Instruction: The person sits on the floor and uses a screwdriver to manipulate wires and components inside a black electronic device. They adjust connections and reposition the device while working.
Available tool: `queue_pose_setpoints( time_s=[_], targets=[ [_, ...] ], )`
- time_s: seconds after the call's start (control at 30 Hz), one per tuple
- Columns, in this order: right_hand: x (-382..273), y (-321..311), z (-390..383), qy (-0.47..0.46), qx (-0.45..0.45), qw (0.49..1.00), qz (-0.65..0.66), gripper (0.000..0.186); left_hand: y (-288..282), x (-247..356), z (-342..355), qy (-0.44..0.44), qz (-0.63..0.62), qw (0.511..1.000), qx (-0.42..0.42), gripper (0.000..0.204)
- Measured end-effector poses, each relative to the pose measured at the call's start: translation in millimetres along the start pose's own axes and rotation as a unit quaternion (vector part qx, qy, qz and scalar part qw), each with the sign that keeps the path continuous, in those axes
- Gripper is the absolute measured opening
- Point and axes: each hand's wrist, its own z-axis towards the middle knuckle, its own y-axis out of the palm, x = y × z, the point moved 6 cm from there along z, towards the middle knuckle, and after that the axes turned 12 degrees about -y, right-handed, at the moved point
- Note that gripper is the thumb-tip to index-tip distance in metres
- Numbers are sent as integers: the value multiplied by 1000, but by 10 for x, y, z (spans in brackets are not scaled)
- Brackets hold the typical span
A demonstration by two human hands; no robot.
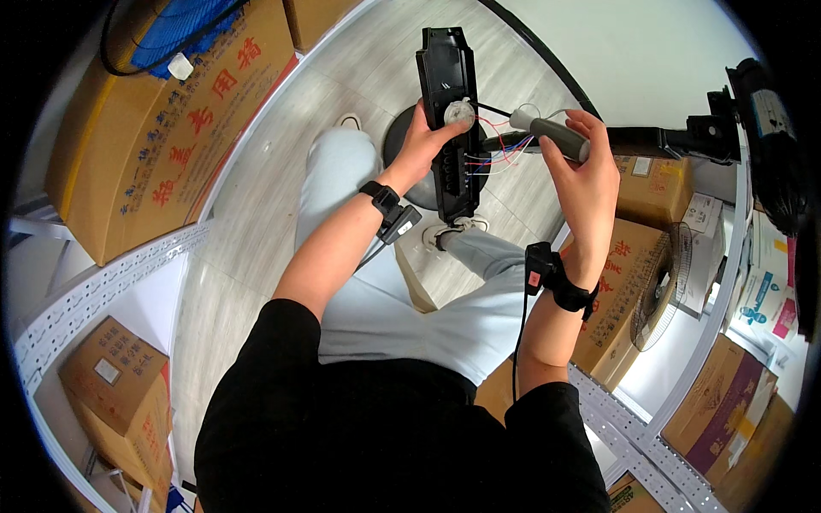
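My left hand [416, 152] grips a long black plastic housing [448, 73] by its left side, thumb laid across the front. Beside the thumb tip sits a clear round part [459, 114]. Thin red, blue and white wires [505, 154] run out of the housing's right side. My right hand [588, 175] is closed around the grey handle of a screwdriver [560, 139], whose dark shaft points left at the clear part. Whether its tip touches anything is too small to tell. Behind the housing, a black round base [400, 141] rests on the floor between my feet.
A black pole [633, 139] reaches in from the right. Metal shelving [111, 286] with cardboard boxes [184, 128] stands at the left. More boxes [654, 192] and a wire fan guard [663, 286] are at the right. Each wrist wears a black strapped device [385, 201] with a cable.
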Motion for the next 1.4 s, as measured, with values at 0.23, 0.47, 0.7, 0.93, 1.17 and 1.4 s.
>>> queue_pose_setpoints(
  time_s=[0.23,0.47,0.7,0.93,1.17,1.4],
  targets=[
    [89,-4,9,154,-24,987,-46,41,18,10,-23,-10,8,1000,-12,56],
    [4,25,-7,-22,2,999,42,40,18,9,-14,-18,-22,1000,-6,56],
    [72,-39,14,125,-43,987,-89,46,3,10,-23,-16,-32,999,-9,55],
    [30,71,-53,-64,68,992,81,49,-2,0,0,-17,-41,999,1,54],
    [88,-9,-15,99,5,994,-39,46,23,48,-36,-10,-21,1000,-12,55],
    [17,52,-49,60,-16,998,28,30,3,35,-32,-16,-26,1000,0,55]
  ],
)
